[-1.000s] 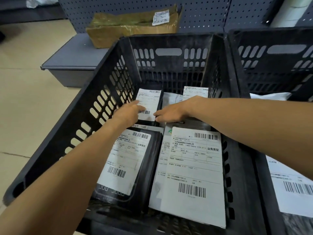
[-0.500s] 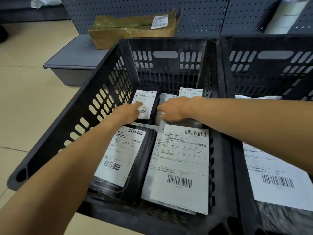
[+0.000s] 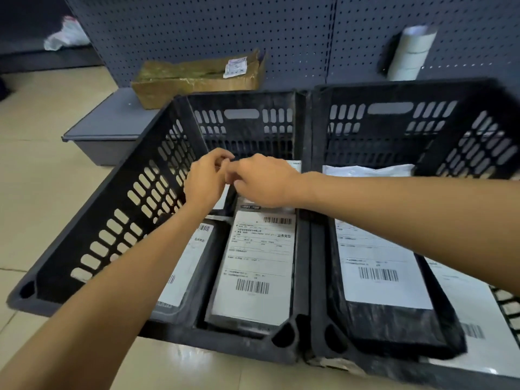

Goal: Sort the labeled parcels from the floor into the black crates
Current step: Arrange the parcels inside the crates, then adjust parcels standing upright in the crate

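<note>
Both hands are hovering over the far half of the left black crate [image 3: 118, 220], fingertips nearly meeting. The left hand [image 3: 206, 181] is showing its back to the camera with fingers curled forward; whether they are pinching anything cannot be told, since the fingertips are blurred and partly hidden. The right hand [image 3: 264, 181] is reaching across from the right, its fingers curled down and toward the left hand, and what they are holding, if anything, cannot be told either.

Directly beneath the two hands, a small black parcel with a white label [image 3: 223, 197] is lying mostly hidden, only a strip of its label showing between the wrists. Just nearer than the right hand, a flat parcel with a large white shipping label [image 3: 257, 266] is lying face up in the crate, barcodes at its far and near ends. Below the left forearm, a black-wrapped parcel [image 3: 188, 266] is lying beside it, touching or almost touching its left edge.

To the right of the hands, under the right forearm, the right black crate [image 3: 394, 116] is standing against the left one, holding a black bagged parcel with a barcode label [image 3: 377, 271].

Beyond the hands, a brown cardboard box [image 3: 197, 77] is sitting on a grey shelf base [image 3: 112, 122] before a pegboard wall [image 3: 225, 29].
</note>
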`<state>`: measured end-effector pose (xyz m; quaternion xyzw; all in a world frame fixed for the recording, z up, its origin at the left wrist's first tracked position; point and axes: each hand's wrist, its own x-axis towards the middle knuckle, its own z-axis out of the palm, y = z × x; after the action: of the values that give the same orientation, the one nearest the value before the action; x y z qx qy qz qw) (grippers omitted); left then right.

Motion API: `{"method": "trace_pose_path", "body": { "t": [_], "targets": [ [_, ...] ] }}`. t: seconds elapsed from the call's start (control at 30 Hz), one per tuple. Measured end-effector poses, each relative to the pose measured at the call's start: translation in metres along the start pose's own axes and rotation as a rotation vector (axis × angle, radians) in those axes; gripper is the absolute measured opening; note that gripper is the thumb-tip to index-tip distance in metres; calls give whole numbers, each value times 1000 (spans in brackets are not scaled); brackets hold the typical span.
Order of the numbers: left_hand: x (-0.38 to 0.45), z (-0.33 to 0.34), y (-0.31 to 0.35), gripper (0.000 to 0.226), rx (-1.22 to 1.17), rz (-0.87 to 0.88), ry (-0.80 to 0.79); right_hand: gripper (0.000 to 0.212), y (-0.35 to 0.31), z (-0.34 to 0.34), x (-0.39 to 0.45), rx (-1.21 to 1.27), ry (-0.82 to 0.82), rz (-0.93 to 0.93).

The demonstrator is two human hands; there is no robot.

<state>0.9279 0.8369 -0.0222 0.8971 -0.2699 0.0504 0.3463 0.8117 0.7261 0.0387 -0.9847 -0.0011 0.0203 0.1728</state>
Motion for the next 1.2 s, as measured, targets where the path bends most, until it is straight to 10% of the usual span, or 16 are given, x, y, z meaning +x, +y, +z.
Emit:
{"method": "trace_pose_path", "body": {
  "t": [0.33, 0.93, 1.2],
  "targets": [
    [-13, -15, 96, 17, -137, 161, -9, 30, 26, -41, -83, 442, 263, -22],
    [-54, 65, 333, 16, -38, 446, -239, 29, 181, -117, -286, 219, 337, 294],
    [-91, 127, 419, 24, 72, 605, -364, 32, 254, -107, -346, 289, 710, 455]
  ]
}}
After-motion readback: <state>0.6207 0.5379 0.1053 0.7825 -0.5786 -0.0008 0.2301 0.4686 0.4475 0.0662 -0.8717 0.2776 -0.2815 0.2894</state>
